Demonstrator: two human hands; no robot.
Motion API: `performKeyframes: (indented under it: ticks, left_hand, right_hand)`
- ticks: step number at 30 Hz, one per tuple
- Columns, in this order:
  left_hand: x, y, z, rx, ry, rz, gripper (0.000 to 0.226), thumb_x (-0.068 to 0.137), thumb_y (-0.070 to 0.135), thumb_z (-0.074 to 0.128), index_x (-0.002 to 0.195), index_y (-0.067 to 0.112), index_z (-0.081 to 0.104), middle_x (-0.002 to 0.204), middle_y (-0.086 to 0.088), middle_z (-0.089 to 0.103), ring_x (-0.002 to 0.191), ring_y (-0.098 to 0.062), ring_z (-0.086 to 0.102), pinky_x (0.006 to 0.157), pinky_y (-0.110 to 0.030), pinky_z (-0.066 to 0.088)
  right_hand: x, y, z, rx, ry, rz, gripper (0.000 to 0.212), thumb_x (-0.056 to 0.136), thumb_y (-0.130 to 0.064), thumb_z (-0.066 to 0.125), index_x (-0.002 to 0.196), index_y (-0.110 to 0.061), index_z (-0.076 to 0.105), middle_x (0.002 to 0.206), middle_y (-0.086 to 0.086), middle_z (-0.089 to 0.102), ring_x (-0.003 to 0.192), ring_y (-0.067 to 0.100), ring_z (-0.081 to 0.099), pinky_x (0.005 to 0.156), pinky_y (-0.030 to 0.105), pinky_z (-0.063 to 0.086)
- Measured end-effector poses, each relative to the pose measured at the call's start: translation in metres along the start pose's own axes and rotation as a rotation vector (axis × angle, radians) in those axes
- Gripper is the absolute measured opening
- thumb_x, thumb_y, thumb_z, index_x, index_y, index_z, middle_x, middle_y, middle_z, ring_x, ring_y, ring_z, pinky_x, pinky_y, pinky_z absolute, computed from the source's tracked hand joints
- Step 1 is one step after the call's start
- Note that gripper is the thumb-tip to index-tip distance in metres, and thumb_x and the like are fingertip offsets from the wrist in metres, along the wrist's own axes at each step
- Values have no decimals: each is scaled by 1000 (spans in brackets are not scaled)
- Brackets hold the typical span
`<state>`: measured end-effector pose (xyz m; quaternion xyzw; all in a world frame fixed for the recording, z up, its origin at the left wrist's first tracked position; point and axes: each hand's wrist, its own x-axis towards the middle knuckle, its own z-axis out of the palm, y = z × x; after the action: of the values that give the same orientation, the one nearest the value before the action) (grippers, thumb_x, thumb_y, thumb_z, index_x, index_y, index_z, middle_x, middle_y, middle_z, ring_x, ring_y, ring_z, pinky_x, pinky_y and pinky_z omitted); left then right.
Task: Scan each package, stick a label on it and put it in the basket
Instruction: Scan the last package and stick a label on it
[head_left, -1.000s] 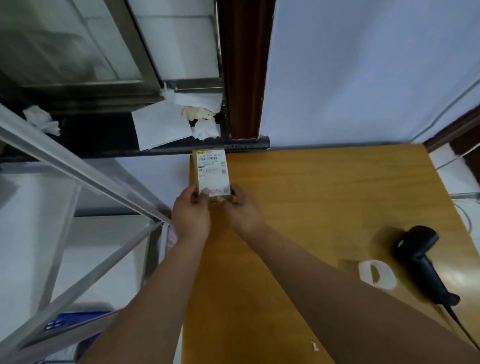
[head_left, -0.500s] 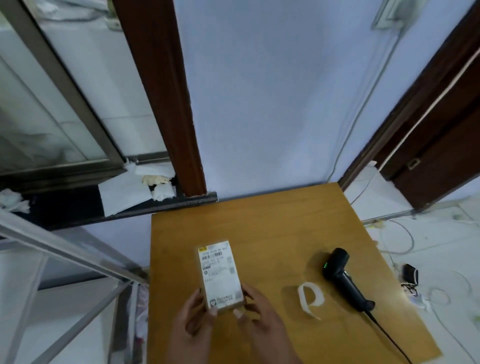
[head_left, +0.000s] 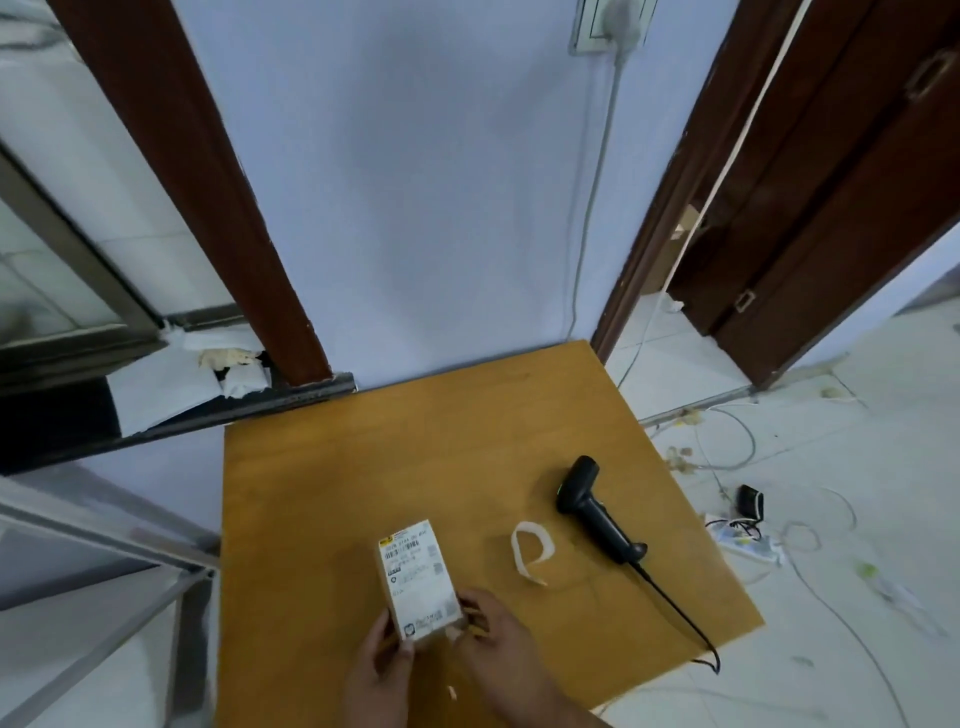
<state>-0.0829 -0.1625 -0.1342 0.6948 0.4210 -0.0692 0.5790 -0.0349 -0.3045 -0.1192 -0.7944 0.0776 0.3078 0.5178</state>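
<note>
Gripping the package from both sides, the two hands sit at the bottom centre of the frame, over the near part of the wooden table. The left hand comes up from the lower edge, its thumb laid on the package's lower left corner and its fingers curled behind it. The right hand comes in from the lower right with its fingers bent against the lower right corner, pinching it. The package is a small box tilted a little to the left, with its white printed label facing up; whether its far end rests on the table cannot be told.

To the right of it a curled white strip of paper lies on the table, and further right lies a black scanner, its cable trailing to the lower right.

A second ago the arms were stretched out and the package was held at the far left corner of the table; half a second ago it was already near, and now both hands and package lie lower in the frame
</note>
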Motion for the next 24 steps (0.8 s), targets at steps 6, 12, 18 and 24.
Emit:
performKeyframes:
  ticks: [6,12,18,24]
  left_hand:
    - [4,-5,3,136,-76,60,52,98,20,69,147,21,52,140,-2,65,120,-23,63,103,-45,52]
    - [2,-5,3,157,-61,82,56,99,27,67,152,25,48,140,3,62,121,-17,60,98,-35,52]
    - [3,-9,4,90,-54,42,61,99,23,69,154,26,44,133,8,60,113,-13,59,98,-33,49]
    - [10,-9,8,111,-60,67,58,100,23,66,154,30,45,134,7,60,104,-10,60,90,-34,53]
  right_hand:
    - [4,11,-6,-54,-21,-35,37,93,-27,68,128,-35,59,130,-13,67,122,7,63,106,31,51]
    - [6,15,-17,-69,-63,-42,47,97,-19,69,142,-24,56,135,-8,64,126,10,60,112,32,47]
    - [3,15,-36,-106,139,-80,36,95,-19,70,130,-25,66,112,-13,70,93,-5,65,90,17,52]
    - [27,16,-88,-226,610,-123,37,89,-16,67,124,-25,64,114,-1,58,110,23,56,94,41,51]
